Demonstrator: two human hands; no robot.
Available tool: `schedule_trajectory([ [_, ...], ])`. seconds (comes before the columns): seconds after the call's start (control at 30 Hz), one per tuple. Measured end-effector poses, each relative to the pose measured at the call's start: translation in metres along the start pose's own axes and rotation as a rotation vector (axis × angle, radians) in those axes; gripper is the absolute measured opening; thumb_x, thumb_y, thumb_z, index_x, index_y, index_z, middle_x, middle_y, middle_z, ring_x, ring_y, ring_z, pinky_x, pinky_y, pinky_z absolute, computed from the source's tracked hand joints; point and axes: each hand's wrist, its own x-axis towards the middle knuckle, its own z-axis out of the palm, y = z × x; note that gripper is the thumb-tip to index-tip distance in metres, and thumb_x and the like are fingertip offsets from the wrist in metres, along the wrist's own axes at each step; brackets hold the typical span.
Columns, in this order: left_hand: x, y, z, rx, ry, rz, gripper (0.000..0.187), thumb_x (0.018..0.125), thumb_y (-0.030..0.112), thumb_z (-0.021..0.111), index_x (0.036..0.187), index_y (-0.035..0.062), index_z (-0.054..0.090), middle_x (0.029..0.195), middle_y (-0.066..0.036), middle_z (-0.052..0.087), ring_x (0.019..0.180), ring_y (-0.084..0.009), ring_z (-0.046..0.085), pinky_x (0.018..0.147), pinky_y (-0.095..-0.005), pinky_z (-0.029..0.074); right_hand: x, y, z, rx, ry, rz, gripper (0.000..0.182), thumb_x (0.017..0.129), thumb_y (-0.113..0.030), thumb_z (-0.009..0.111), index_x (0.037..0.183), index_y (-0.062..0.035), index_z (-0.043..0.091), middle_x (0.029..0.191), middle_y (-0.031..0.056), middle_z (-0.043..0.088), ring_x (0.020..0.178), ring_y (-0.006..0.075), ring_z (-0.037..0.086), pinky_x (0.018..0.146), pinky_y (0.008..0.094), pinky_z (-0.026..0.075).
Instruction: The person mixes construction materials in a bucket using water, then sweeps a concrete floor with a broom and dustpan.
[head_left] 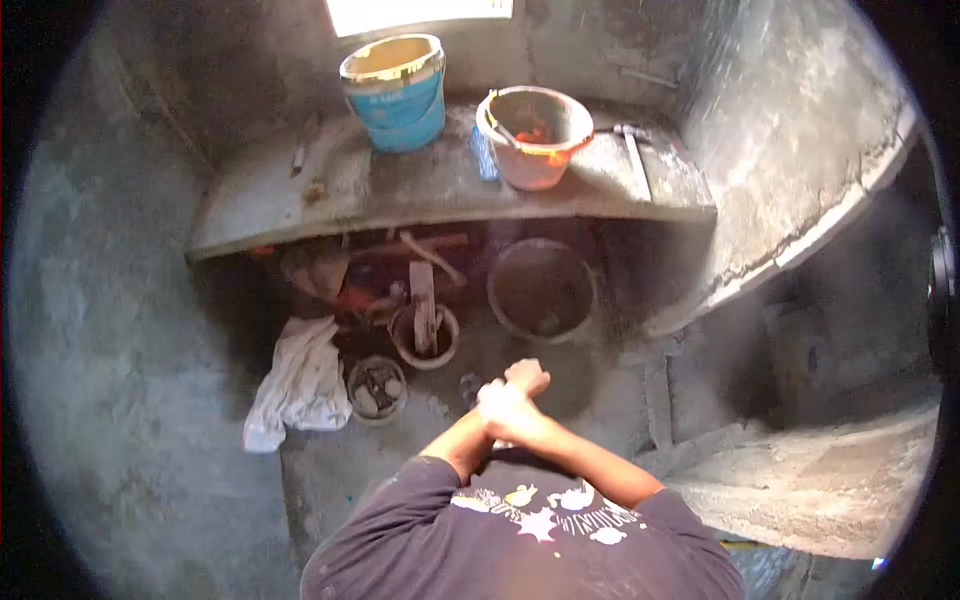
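My left hand is stretched forward in front of my dark printed shirt, its fingers curled into what looks like a fist. No object shows in it. Across my left wrist lies my right hand, wrapped round it. Both hands are above the grey floor, in front of a wide dark basin under the concrete slab. Left of my hands stand a small bucket with a block of wood in it and a round container holding rough pieces.
On the concrete slab stand a blue bucket and a pale bucket with an orange rim. A whitish cloth sack lies at the left. A curved concrete wall rises at the right, with a rough ledge below.
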Motion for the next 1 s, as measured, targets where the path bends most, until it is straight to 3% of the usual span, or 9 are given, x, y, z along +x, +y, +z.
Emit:
schedule_trajectory([
  [0.17, 0.069, -0.016, -0.051, 0.090, -0.136, -0.033, 0.040, 0.082, 0.033, 0.057, 0.104, 0.0022, 0.068, 0.106, -0.019, 0.066, 0.101, -0.0338, 0.064, 0.086, -0.0431, 0.050, 0.102, 0.031, -0.027, 0.572, -0.134, 0.020, 0.023, 0.088, -0.020, 0.049, 0.086, 0.0013, 0.059, 0.083, 0.0234, 0.061, 0.077, 0.0364, 0.062, 0.070, 0.0464, 0.048],
  [0.23, 0.074, -0.010, -0.100, 0.109, -0.184, -0.043, 0.038, 0.082, 0.033, 0.058, 0.103, 0.0030, 0.069, 0.106, -0.020, 0.066, 0.100, -0.0347, 0.064, 0.086, -0.0438, 0.050, 0.156, 0.061, -0.043, 0.218, -0.425, 0.287, 0.023, 0.083, -0.018, 0.051, 0.082, 0.0008, 0.064, 0.084, 0.0222, 0.063, 0.077, 0.0335, 0.065, 0.067, 0.0445, 0.052],
  [0.37, 0.114, -0.022, -0.114, 0.177, 0.068, 0.027, 0.040, 0.080, 0.038, 0.061, 0.098, 0.0036, 0.069, 0.104, -0.019, 0.066, 0.094, -0.0361, 0.065, 0.084, -0.0458, 0.051, 0.182, 0.070, -0.034, 0.113, -0.143, 0.249, 0.021, 0.078, -0.014, 0.051, 0.079, 0.0000, 0.066, 0.080, 0.0211, 0.063, 0.073, 0.0318, 0.066, 0.061, 0.0432, 0.053],
  [0.47, 0.146, -0.054, -0.122, 0.009, -0.044, -0.015, 0.044, 0.079, 0.039, 0.059, 0.096, -0.0004, 0.067, 0.101, -0.022, 0.066, 0.096, -0.0365, 0.063, 0.083, -0.0463, 0.050, 0.201, 0.066, -0.043, 0.754, -0.169, -0.187, 0.023, 0.087, -0.020, 0.048, 0.092, 0.0014, 0.055, 0.085, 0.0203, 0.059, 0.080, 0.0348, 0.058, 0.076, 0.0430, 0.046],
  [0.57, 0.170, -0.078, -0.162, -0.164, 0.044, -0.066, 0.037, 0.077, 0.033, 0.058, 0.088, -0.0003, 0.069, 0.093, -0.024, 0.066, 0.092, -0.0385, 0.063, 0.083, -0.0453, 0.049, 0.233, 0.092, -0.114, 1.553, -0.931, -0.066, 0.023, 0.095, -0.027, 0.049, 0.094, -0.0045, 0.053, 0.089, 0.0043, 0.055, 0.083, 0.0145, 0.053, 0.077, 0.0320, 0.045],
  [0.7, 0.185, -0.070, -0.276, -0.471, 0.560, -0.071, 0.029, 0.081, 0.027, 0.062, 0.075, -0.0008, 0.061, 0.077, -0.022, 0.064, 0.075, -0.0368, 0.064, 0.066, -0.0435, 0.049, 0.240, 0.187, -0.101, 1.566, -0.557, 0.053, 0.026, 0.094, -0.030, 0.055, 0.103, -0.0055, 0.056, 0.094, 0.0025, 0.057, 0.093, 0.0113, 0.053, 0.086, 0.0276, 0.044],
  [0.73, 0.190, -0.062, -0.304, -0.531, 0.694, -0.071, 0.030, 0.082, 0.028, 0.064, 0.077, -0.0010, 0.060, 0.074, -0.021, 0.063, 0.072, -0.0341, 0.063, 0.066, -0.0412, 0.048, 0.231, 0.209, -0.093, 1.654, -0.563, 0.385, 0.024, 0.094, -0.027, 0.056, 0.103, -0.0045, 0.056, 0.094, 0.0020, 0.057, 0.094, 0.0106, 0.052, 0.088, 0.0275, 0.043],
  [0.83, 0.237, -0.049, -0.358, -0.569, 0.776, -0.152, 0.033, 0.082, 0.032, 0.066, 0.078, -0.0004, 0.060, 0.072, -0.017, 0.063, 0.070, -0.0321, 0.062, 0.066, -0.0391, 0.047, 0.193, 0.281, -0.054, 1.563, -0.356, 0.589, 0.017, 0.092, -0.022, 0.058, 0.100, -0.0074, 0.058, 0.090, -0.0016, 0.058, 0.084, 0.0082, 0.054, 0.076, 0.0222, 0.044],
  [1.0, 0.340, -0.039, -0.377, -0.401, 0.792, -0.072, 0.039, 0.079, 0.034, 0.065, 0.099, 0.0008, 0.061, 0.100, -0.024, 0.062, 0.094, -0.0404, 0.060, 0.077, -0.0464, 0.047, 0.192, 0.370, -0.057, 1.678, -0.139, 0.893, 0.017, 0.092, -0.020, 0.056, 0.104, -0.0099, 0.061, 0.089, 0.0010, 0.063, 0.081, 0.0097, 0.059, 0.073, 0.0249, 0.048],
])
